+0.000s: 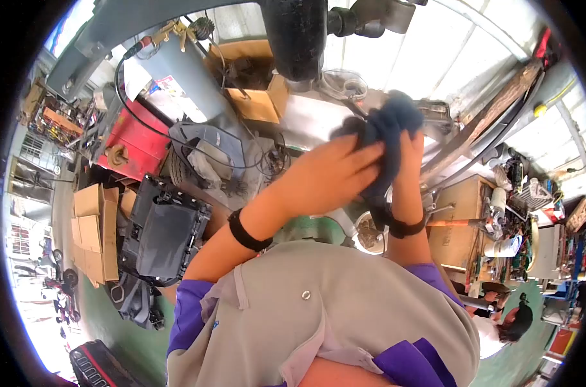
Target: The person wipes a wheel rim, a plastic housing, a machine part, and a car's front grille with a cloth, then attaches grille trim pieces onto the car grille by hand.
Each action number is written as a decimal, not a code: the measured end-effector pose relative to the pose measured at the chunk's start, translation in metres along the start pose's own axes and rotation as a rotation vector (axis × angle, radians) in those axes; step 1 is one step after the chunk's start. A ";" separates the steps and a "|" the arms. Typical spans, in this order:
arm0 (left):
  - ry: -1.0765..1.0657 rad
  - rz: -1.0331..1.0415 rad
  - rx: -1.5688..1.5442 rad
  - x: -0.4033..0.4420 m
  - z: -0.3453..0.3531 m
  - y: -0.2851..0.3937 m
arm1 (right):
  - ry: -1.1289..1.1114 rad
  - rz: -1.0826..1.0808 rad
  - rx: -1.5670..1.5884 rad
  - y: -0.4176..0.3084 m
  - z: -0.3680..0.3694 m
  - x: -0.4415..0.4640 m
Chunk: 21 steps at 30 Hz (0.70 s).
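Observation:
My left hand (pixel 328 173) reaches across from the left with its fingers closed on a dark blue cloth (pixel 386 138). The cloth is bunched and smeared by motion, so whether it is a rag or a glove I cannot tell. On the other side, my right hand (pixel 410 149) is raised, with the cloth lying over its fingers and between the two hands. Most of the right fingers are hidden under the fabric. Both wrists wear dark bands. Below the hands a small round container (pixel 370 233) shows partly behind my right forearm.
A cardboard box (pixel 257 100) with dark parts stands behind, beside a red case (pixel 138 138). Black plastic housing (pixel 164 232) and folded cardboard (pixel 94 235) lie left. At right are a wooden board (pixel 457 242), an orange-handled tool (pixel 451 223) and a crouching person (pixel 496 329).

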State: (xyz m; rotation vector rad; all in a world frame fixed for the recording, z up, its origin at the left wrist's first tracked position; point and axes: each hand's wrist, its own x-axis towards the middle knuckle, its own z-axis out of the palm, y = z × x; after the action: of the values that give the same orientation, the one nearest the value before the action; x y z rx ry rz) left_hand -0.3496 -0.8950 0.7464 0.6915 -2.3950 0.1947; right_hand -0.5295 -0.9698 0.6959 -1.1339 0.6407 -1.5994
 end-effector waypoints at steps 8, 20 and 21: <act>0.050 -0.030 0.335 0.004 0.005 -0.008 | -0.087 0.240 0.162 0.013 0.001 0.035; 0.067 -0.135 0.196 -0.006 0.014 -0.020 | -0.161 0.465 0.456 0.013 0.033 0.042; 0.079 -0.123 0.194 -0.007 0.015 -0.020 | -0.210 0.495 0.476 0.023 0.026 0.047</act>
State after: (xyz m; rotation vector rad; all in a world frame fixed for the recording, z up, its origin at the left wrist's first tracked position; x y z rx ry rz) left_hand -0.3427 -0.9138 0.7299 0.9009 -2.2687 0.3992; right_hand -0.4974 -1.0177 0.7040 -0.7047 0.3368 -1.1069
